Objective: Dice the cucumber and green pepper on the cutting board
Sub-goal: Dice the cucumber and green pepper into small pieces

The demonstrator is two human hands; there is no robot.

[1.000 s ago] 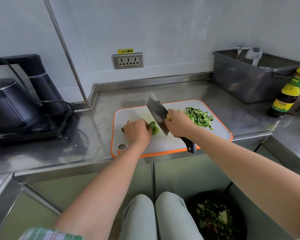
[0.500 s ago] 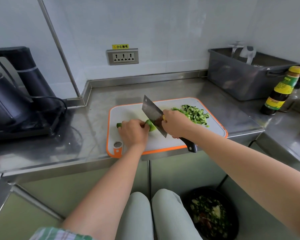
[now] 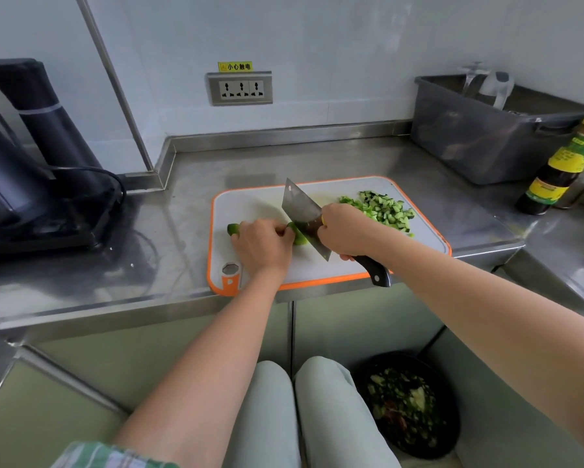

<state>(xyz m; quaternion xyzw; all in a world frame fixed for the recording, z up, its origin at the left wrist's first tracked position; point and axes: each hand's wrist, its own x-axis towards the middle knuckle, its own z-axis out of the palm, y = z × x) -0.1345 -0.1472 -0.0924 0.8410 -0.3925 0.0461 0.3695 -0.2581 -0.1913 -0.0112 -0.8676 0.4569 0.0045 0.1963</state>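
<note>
Well left of the cutting board (image 3: 250, 204), a black kettle stand (image 3: 47, 136) sits on the steel worktop (image 3: 317, 157), nothing to do with the job. On the board's left half, the left hand (image 3: 261, 246) has its grip curled down over a long green piece. I'd say it's the green pepper (image 3: 299, 236), though honestly it's mostly hidden, with just one end poking out past the board's left edge and the cut end showing by the knuckles. The cleaver (image 3: 300, 211) stands right against that cut end near the board's middle, blade angled, heel down on the board. The right hand (image 3: 346, 231) has a full closed grip around the handle, up near the blade. On the board's right half there's the diced pile (image 3: 381, 209), cucumber cubes plus lighter green bits. Right of the board are a grey tub (image 3: 469, 143) and a sauce bottle (image 3: 557, 170).

So we're mid-chop on the last piece, I reckon. Next move needs the left fingertips tucked and slid back along the pepper before the blade drops again, since it's very close to those knuckles.
</note>
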